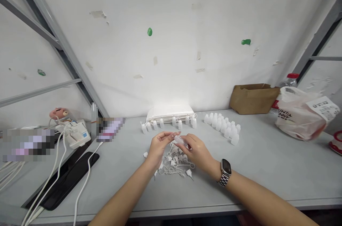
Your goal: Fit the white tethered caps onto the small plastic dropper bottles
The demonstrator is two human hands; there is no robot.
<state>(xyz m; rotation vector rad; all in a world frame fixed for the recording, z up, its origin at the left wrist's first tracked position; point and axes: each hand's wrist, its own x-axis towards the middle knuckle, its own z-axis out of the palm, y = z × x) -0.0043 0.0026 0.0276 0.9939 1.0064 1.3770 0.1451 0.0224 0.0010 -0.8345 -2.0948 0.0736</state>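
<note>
My right hand point(196, 149) is closed around a small translucent plastic squeeze bottle point(180, 140), which lies tilted between my two hands. At the bottle's left end, the thumb and fingers of my left hand point(159, 144) pinch together; any small part between those fingertips is hidden. Beneath my hands lies a loose pile of white caps with ring straps point(173, 163), several with pointed tips. Capped bottles point(180, 124) stand in a loose row behind my hands. Farther right, several bottles without such caps point(221, 124) are grouped upright.
A white flat stack point(171, 112) rests against the wall behind the bottles. At the back right are an open cardboard box point(253, 99), a plastic bag point(299, 115) and a red-capped bottle point(290, 81). White cables point(87, 176), a black case point(71, 179) and blurred phones point(110, 129) occupy the left.
</note>
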